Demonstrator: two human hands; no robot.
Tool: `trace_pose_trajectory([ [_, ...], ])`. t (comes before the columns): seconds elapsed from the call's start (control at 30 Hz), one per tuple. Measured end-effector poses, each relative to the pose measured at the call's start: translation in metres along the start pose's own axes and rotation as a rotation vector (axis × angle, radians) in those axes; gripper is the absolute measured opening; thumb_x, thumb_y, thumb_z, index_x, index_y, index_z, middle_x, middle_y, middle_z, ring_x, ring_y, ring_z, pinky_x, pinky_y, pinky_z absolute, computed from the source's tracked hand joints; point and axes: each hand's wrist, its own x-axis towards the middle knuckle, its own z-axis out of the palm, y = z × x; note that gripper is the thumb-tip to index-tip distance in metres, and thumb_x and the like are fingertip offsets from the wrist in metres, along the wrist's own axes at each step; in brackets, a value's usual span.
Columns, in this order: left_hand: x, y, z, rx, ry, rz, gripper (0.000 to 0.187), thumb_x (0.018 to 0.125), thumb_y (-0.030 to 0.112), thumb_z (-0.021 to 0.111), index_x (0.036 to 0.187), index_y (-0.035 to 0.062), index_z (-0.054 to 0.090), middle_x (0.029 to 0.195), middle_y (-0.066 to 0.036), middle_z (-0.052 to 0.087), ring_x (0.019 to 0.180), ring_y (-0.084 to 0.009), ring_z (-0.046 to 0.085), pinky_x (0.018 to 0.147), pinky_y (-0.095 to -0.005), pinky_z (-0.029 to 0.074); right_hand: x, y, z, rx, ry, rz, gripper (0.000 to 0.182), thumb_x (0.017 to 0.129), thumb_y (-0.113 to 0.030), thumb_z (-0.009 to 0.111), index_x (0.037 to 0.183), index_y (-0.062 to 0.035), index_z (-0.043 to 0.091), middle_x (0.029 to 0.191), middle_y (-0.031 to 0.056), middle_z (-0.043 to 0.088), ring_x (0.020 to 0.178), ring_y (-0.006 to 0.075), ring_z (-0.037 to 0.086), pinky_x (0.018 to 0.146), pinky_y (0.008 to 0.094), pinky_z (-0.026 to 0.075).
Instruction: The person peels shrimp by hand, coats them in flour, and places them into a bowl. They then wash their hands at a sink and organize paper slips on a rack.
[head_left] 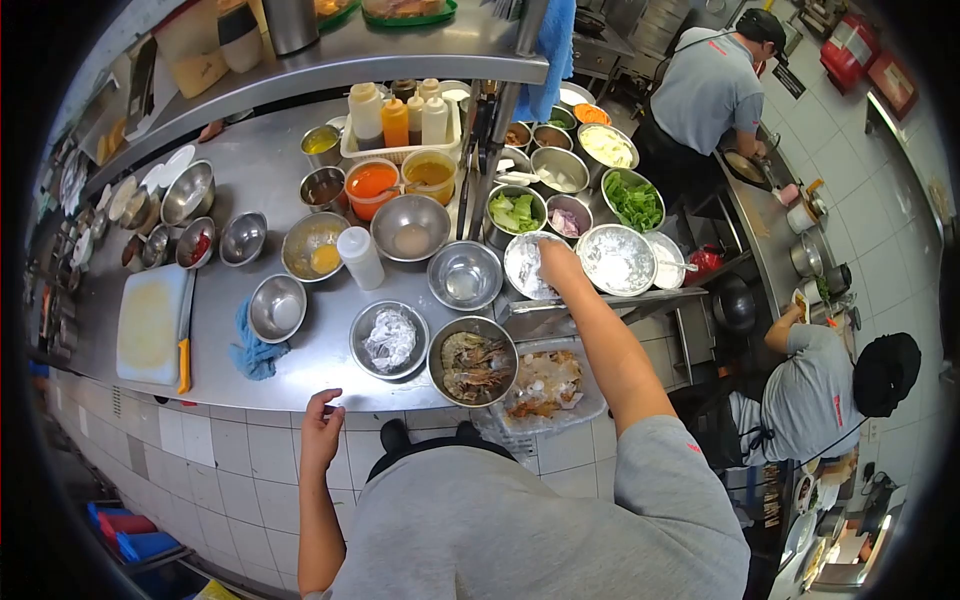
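Observation:
My right hand (556, 265) reaches into a metal bowl of white powder (524, 268); its fingers are mostly hidden. Beside it stands another bowl dusted with white powder (617, 260). My left hand (322, 425) hangs off the front edge of the counter, fingers apart and slightly bent, holding nothing. Near the counter edge, a bowl holds a white-coated lump (390, 338). To its right, a metal bowl contains what look like raw shrimp (474, 362). A plastic-lined tub of shells and scraps (545, 390) sits just right of that.
A cutting board (152, 325) lies at left with a yellow-handled knife (185, 362) and a blue cloth (256, 345). A white squeeze bottle (360, 257) stands mid-counter among bowls. An overhead shelf (400, 65) spans the back. Two co-workers (705, 85) work at right.

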Motion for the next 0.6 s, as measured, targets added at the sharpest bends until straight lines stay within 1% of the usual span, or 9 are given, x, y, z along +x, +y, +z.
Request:
trace_pose_trajectory([
  [0.1,0.002,-0.004,-0.002,-0.007,-0.004,-0.014,0.031,0.088,0.001,0.061,0.119,0.0048,0.06,0.116,-0.004,0.06,0.085,-0.0112,0.053,0.078,-0.0257,0.047,0.009,0.006,0.013,0.027,-0.108,0.02,0.041,0.074,-0.009,0.065,0.114,-0.0016,0.06,0.114,0.0249,0.065,0.109,0.0393,0.062,0.095,0.0462,0.049],
  [0.13,0.003,-0.006,-0.003,-0.002,-0.006,-0.012,0.032,0.087,0.001,0.061,0.119,0.0047,0.06,0.117,-0.004,0.06,0.085,-0.0115,0.053,0.078,-0.0259,0.047,0.013,0.008,0.017,0.023,-0.11,0.018,0.041,0.074,-0.009,0.065,0.114,-0.0016,0.06,0.114,0.0249,0.065,0.109,0.0393,0.062,0.095,0.0462,0.049],
  [0.2,0.004,-0.01,-0.004,-0.003,-0.005,-0.015,0.032,0.087,0.002,0.061,0.119,0.0046,0.06,0.117,-0.004,0.06,0.085,-0.0117,0.053,0.078,-0.0261,0.047,0.017,0.009,0.02,0.038,-0.162,0.067,0.05,0.072,-0.011,0.067,0.12,0.0006,0.058,0.118,0.026,0.063,0.112,0.0398,0.06,0.097,0.0459,0.048],
  [0.23,0.004,-0.011,-0.005,-0.003,-0.01,-0.003,0.032,0.087,0.002,0.061,0.119,0.0043,0.06,0.117,-0.004,0.06,0.085,-0.0118,0.053,0.077,-0.026,0.047,0.018,0.01,0.019,0.034,-0.166,0.064,0.05,0.072,-0.011,0.067,0.12,0.0006,0.058,0.118,0.026,0.063,0.112,0.0398,0.06,0.097,0.0459,0.048],
  [0.3,0.004,-0.013,-0.009,-0.007,-0.007,0.004,0.032,0.087,0.002,0.061,0.119,0.0041,0.06,0.117,-0.004,0.06,0.085,-0.0119,0.053,0.077,-0.026,0.047,0.019,0.009,0.016,0.022,-0.127,0.004,0.065,0.071,-0.012,0.066,0.131,0.0046,0.051,0.121,0.0281,0.061,0.116,0.0396,0.058,0.101,0.0414,0.045],
  [0.33,0.004,-0.012,-0.012,-0.015,-0.003,0.001,0.032,0.087,0.002,0.061,0.119,0.0039,0.06,0.117,-0.004,0.06,0.085,-0.0118,0.053,0.077,-0.0258,0.047,0.017,0.009,0.013,0.096,-0.134,0.023,0.068,0.071,-0.013,0.067,0.133,0.0057,0.049,0.123,0.0283,0.06,0.116,0.0397,0.058,0.102,0.0411,0.044],
  [0.5,0.002,-0.019,-0.026,-0.025,0.012,-0.002,0.031,0.088,0.003,0.061,0.119,0.0033,0.06,0.116,-0.004,0.06,0.085,-0.0116,0.053,0.077,-0.0254,0.047,0.013,0.014,0.007,0.26,-0.059,-0.003,0.071,0.07,-0.007,0.068,0.136,0.0065,0.046,0.127,0.0288,0.058,0.12,0.039,0.056,0.102,0.0386,0.044],
  [0.57,0.002,-0.021,-0.032,-0.03,0.022,0.001,0.031,0.088,0.002,0.061,0.119,0.0033,0.06,0.116,-0.004,0.061,0.085,-0.0113,0.053,0.077,-0.0254,0.047,0.01,0.008,-0.009,0.311,0.052,0.079,0.07,0.071,-0.004,0.069,0.135,0.0071,0.046,0.125,0.0294,0.058,0.119,0.0392,0.056,0.102,0.0382,0.044],
  [0.6,0.003,-0.022,-0.035,-0.03,0.022,-0.002,0.031,0.088,0.002,0.061,0.119,0.0033,0.06,0.116,-0.004,0.061,0.085,-0.0113,0.053,0.077,-0.0254,0.047,0.011,0.009,-0.014,0.273,0.114,0.022,0.071,0.07,-0.007,0.07,0.135,0.0041,0.046,0.122,0.0274,0.061,0.114,0.0401,0.059,0.097,0.0405,0.047],
])
